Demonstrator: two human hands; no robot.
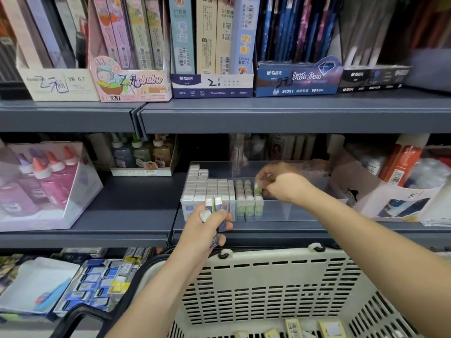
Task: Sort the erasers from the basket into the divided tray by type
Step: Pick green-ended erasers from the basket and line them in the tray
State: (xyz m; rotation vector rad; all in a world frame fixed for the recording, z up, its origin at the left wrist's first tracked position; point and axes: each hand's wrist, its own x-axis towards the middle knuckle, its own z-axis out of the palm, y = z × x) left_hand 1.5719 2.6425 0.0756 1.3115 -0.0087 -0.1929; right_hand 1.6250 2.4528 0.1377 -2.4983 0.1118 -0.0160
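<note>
Middle shelf (pixel 136 198): a clear divided tray (pixel 292 211) stands at the front edge.

Tray contents: the left section is packed with rows of upright white erasers (pixel 207 187). Just beside them to the right stand three rows of green-sleeved erasers (pixel 246 203). The tray's right portion shows bare plastic.

Right hand (pixel 283 185): reaches into the tray, fingertips pinching a single green eraser (pixel 258 188) at the right-hand edge of the green rows. Whether it touches its neighbours cannot be told.

Left hand (pixel 205 228): held in front of the tray's left corner, fingers curled round a bunch of purple-sleeved erasers (pixel 210 203) (at least three, with the exact count hidden by the fingers).

Cream plastic basket (pixel 280 276): below the shelf, between the forearms. Several yellow-labelled erasers (pixel 292 325) lie on its floor.

Also noted: a display box of glue bottles (pixel 51 167) at the left of the same shelf.
</note>
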